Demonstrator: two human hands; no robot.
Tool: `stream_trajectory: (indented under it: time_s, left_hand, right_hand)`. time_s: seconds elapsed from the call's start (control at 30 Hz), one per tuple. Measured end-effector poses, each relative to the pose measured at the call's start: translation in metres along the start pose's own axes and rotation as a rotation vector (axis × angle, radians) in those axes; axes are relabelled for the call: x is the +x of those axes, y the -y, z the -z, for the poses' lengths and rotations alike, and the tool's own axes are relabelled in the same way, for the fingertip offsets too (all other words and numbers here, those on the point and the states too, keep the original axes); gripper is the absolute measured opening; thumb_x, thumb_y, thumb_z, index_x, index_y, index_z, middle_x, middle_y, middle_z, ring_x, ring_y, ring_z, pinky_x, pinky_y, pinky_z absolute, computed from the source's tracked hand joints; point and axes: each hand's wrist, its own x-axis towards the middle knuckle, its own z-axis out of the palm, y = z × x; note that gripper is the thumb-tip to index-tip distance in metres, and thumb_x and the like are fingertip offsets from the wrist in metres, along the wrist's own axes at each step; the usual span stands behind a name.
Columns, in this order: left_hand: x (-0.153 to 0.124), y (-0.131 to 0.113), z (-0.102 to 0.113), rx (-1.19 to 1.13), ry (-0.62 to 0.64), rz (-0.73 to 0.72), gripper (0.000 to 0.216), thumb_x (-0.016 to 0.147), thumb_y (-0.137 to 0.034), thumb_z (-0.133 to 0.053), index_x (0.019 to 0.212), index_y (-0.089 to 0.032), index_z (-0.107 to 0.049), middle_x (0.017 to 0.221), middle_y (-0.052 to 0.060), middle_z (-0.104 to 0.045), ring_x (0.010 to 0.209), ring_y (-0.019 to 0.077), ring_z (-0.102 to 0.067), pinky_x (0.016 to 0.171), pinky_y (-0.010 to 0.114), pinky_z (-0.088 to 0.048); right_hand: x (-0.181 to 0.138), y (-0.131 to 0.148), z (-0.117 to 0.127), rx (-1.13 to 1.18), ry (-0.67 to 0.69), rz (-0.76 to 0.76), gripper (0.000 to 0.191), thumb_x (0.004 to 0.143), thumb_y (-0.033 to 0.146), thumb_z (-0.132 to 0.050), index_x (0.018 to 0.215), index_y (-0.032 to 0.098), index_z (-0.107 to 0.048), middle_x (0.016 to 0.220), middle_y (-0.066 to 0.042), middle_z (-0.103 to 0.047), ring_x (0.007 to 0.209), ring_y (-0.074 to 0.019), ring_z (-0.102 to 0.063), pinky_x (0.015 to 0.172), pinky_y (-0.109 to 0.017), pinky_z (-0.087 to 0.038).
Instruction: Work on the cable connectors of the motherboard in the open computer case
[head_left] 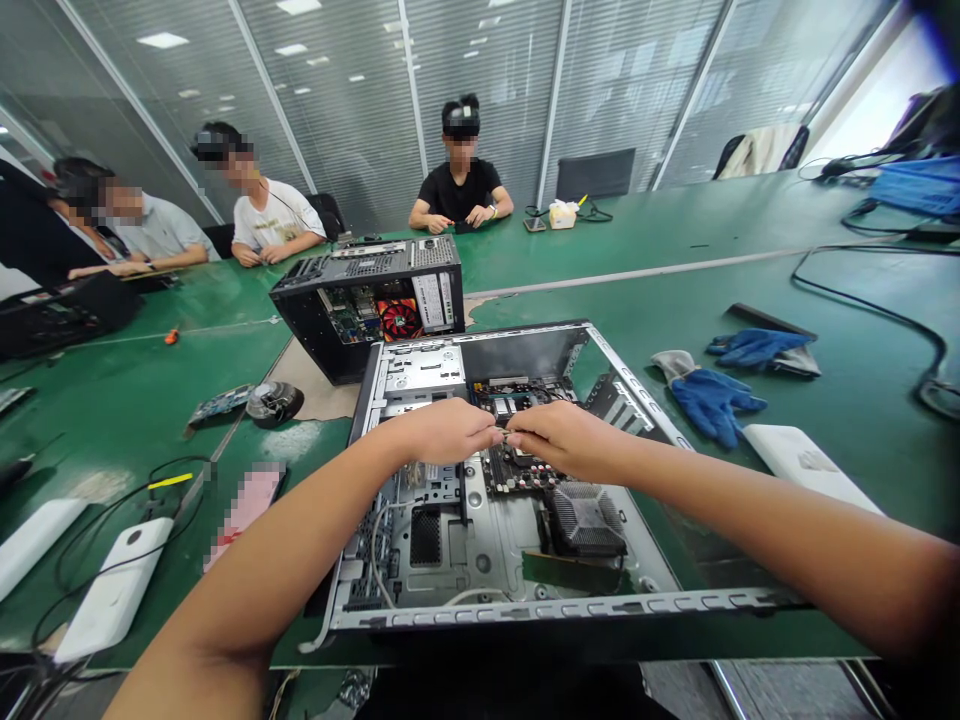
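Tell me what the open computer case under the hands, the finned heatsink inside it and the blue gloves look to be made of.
Open grey computer case: looks like bare sheet metal, dull silver, with punched holes and folded edges.
Dark finned heatsink: probably metal, matte grey, with rows of thin fins.
Blue gloves: soft and crumpled, likely rubber-coated fabric with a pale cuff; the coating is uncertain.

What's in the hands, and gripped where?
Left hand and right hand meet fingertip to fingertip over the open computer case, pinching something tiny between them. It is too small to identify, so the grip point cannot be told.
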Motion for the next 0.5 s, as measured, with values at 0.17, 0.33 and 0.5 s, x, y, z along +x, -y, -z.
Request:
stream_trajectory:
  time_s: [0.17, 0.33, 0.5]
  left_hand:
    - [-0.0006, -0.0019, 0.0003, 0.04, -0.018, 0.006, 0.041, 0.098, -0.04, -0.025, 0.08, -0.018, -0.054, 0.073, 0.004, -0.061, 0.061, 0.0156, -0.049, 0.057, 0.03, -0.03]
    - [-0.0002, -0.0014, 0.0, 0.021, 0.003, 0.003, 0.041, 0.098, -0.04, -0.026, 0.08, -0.018, -0.055, 0.073, 0.004, -0.061, 0.062, 0.0158, -0.05, 0.059, 0.03, -0.031]
    - [0.0001, -0.0022, 0.0002, 0.02, 0.016, 0.02, 0.041, 0.097, -0.04, -0.026, 0.083, -0.018, -0.057, 0.074, 0.005, -0.062, 0.063, 0.0164, -0.052, 0.059, 0.03, -0.032]
  right_hand:
    - [0.0, -0.001, 0.0012, 0.04, 0.005, -0.019, 0.033, 0.096, 0.032, -0.035, 0.072, 0.018, -0.053, 0.065, -0.003, -0.057, 0.06, -0.0137, -0.047, 0.058, -0.028, -0.027]
    - [-0.0017, -0.0048, -0.0058, -0.06, -0.032, 0.006, 0.029, 0.096, 0.033, -0.037, 0.083, 0.017, -0.058, 0.08, -0.007, -0.064, 0.074, -0.0179, -0.055, 0.065, -0.028, -0.031]
    - [-0.0021, -0.0057, -0.0072, -0.061, -0.03, 0.013, 0.029, 0.097, 0.032, -0.036, 0.083, 0.017, -0.057, 0.08, -0.006, -0.063, 0.074, -0.0179, -0.055, 0.065, -0.028, -0.031]
